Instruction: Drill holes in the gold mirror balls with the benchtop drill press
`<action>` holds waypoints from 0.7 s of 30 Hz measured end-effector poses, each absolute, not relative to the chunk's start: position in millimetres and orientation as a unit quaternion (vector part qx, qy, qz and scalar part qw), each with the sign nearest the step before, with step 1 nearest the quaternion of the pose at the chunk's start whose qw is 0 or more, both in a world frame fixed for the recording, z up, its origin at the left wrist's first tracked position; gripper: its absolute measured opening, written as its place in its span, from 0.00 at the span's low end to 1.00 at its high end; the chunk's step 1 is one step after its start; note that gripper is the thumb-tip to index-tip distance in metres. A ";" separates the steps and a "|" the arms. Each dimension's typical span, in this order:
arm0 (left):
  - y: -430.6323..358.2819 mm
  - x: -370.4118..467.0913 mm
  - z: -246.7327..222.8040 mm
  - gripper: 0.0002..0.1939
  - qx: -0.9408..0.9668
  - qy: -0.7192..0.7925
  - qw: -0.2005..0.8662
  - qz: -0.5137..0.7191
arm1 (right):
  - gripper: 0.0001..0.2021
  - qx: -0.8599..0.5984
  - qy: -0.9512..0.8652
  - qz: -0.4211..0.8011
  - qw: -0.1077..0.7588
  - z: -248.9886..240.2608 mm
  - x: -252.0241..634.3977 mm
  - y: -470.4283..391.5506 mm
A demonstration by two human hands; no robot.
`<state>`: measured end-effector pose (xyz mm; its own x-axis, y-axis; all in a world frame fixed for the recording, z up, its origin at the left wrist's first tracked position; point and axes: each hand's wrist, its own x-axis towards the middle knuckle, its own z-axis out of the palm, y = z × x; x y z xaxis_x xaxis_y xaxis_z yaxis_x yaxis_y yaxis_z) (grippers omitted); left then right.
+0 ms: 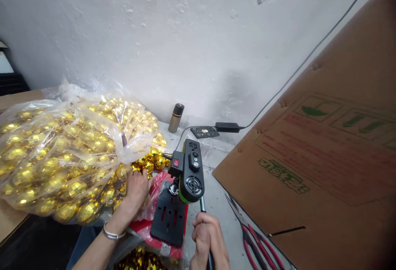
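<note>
My left hand (137,189) reaches to loose gold mirror-ball ornaments (149,166) beside a large clear plastic bag (133,148) of the same balls. Its fingers are bent and slightly apart at the balls, the tips partly hidden, with nothing visibly gripped. My right hand (210,241) is closed around a thin dark rod (202,204), which rises behind a black device (192,175) with two round vents and a red-switch box (175,162). The device stands on a black slotted plate (168,218), over red plastic packaging (145,230).
Red-handled scissors (256,241) lie right of my right hand, against a big cardboard box (309,158). Toward the wall are a brown bottle (176,118), a phone-like black slab (204,132) and a power adapter (228,127) with a cable. More gold ornaments (139,259) lie below.
</note>
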<state>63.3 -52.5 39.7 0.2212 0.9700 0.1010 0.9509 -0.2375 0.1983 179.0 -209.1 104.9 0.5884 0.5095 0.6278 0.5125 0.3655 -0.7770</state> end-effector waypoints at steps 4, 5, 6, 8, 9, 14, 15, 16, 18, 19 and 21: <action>-50.4 69.2 35.4 0.15 0.805 0.582 0.061 0.102 | 0.17 -0.546 -0.473 -0.008 0.691 101.2 182.5 -208.4; -54.1 68.0 33.0 0.16 0.812 0.567 0.069 0.118 | 0.17 -0.543 -0.478 -0.014 0.690 101.1 184.4 -207.8; -59.0 66.1 30.3 0.16 0.818 0.549 0.083 0.148 | 0.17 -0.539 -0.486 -0.020 0.688 101.8 187.1 -207.0; -72.3 62.2 23.0 0.20 0.814 0.512 0.136 0.237 | 0.17 -0.521 -0.517 -0.037 0.678 105.8 194.0 -204.8; -80.6 61.0 17.8 0.22 0.801 0.497 0.174 0.284 | 0.17 -0.513 -0.532 -0.042 0.672 109.1 197.8 -203.6; -125.3 66.7 -20.0 0.28 0.738 0.460 0.316 0.380 | 0.16 -0.515 -0.544 -0.021 0.662 128.2 210.0 -199.4; -131.4 69.4 -27.3 0.27 0.738 0.454 0.320 0.384 | 0.16 -0.517 -0.543 -0.015 0.662 130.7 209.7 -199.2; -135.8 72.1 -33.6 0.27 0.740 0.450 0.316 0.387 | 0.16 -0.520 -0.538 -0.009 0.663 132.5 208.3 -199.4; -139.3 77.1 -41.9 0.26 0.746 0.443 0.301 0.395 | 0.17 -0.532 -0.512 0.008 0.674 134.7 203.3 -200.3; -139.0 79.3 -44.1 0.25 0.749 0.439 0.296 0.398 | 0.17 -0.539 -0.496 0.019 0.681 135.4 200.2 -201.0; -136.4 83.2 -45.6 0.25 0.753 0.430 0.293 0.403 | 0.18 -0.549 -0.471 0.033 0.690 136.6 194.5 -202.5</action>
